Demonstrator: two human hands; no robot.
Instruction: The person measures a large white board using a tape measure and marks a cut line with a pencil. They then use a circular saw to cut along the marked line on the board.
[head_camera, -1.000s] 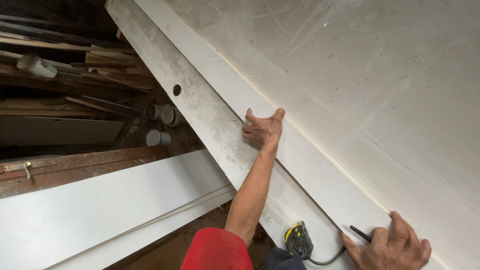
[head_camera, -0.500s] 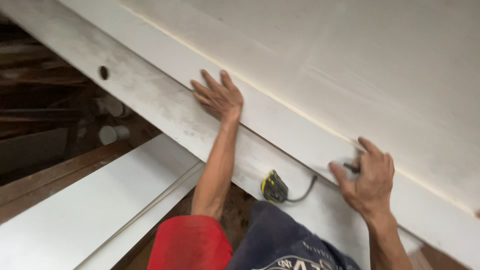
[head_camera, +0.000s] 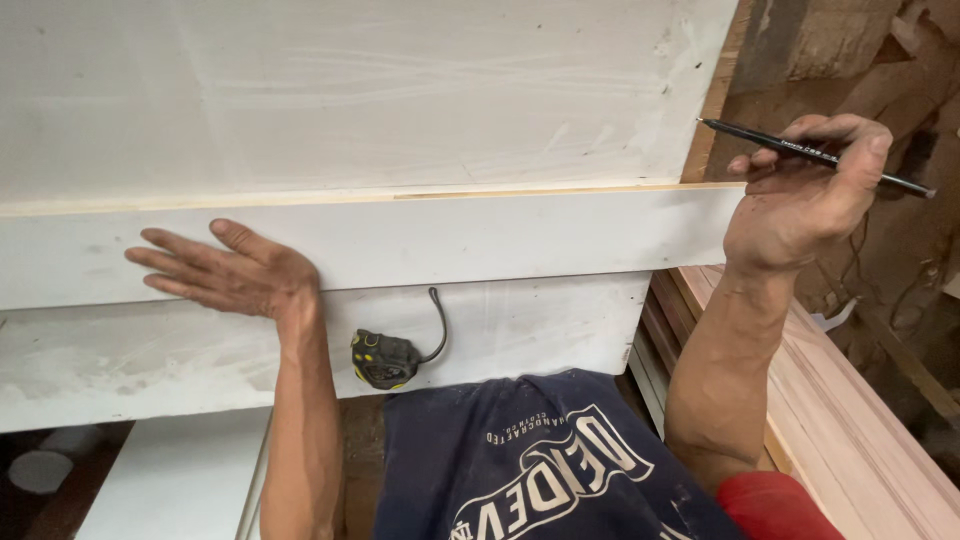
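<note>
My left hand (head_camera: 225, 272) lies flat, fingers spread, on a long white painted strip (head_camera: 480, 240) that rests along the edge of a large white board (head_camera: 380, 90). My right hand (head_camera: 800, 190) is at the strip's right end, its heel against the strip, holding a black pencil (head_camera: 815, 155) between thumb and fingers. A black and yellow tape measure (head_camera: 385, 358) with a loop strap hangs at my waist, in front of a lower white board (head_camera: 520, 325).
Reddish wooden planks (head_camera: 850, 420) are stacked at the right. Another white board (head_camera: 170, 485) lies low at the left, beside dark clutter. Rough timber (head_camera: 830, 40) stands at the upper right. My dark blue printed shirt fills the bottom centre.
The view has swung so the boards now run level. My left hand stays flat on the strip. My right hand moved to the strip's right end and lifted the pencil.
</note>
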